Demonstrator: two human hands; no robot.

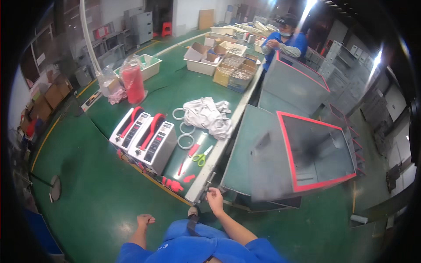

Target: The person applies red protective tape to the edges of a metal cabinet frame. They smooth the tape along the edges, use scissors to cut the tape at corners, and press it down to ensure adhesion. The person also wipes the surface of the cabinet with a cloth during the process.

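Reaching forward, your right hand (215, 196) pinches at a small metal fitting (209, 179) on the near corner of the green table (175, 94), fingers closed about it, though whether they truly grip it or only touch it cannot be told at this size. Your left hand (144, 219) hangs loosely curled and empty over the green floor (96, 206), well apart from the table. Judging by the scene, the work looks barely begun: the two white tape dispensers (144, 136) stand untouched, the tape rings (185, 133) lie beside a crumpled grey cloth (208, 116), and the scissors (201, 158) and red pen (193, 151) rest unused near the edge. Just beside your right hand, a grey metal cabinet (294, 153) with red trim lies open-faced, nothing yet applied to it that shows. A co-worker (283, 41) in blue stands at the far end
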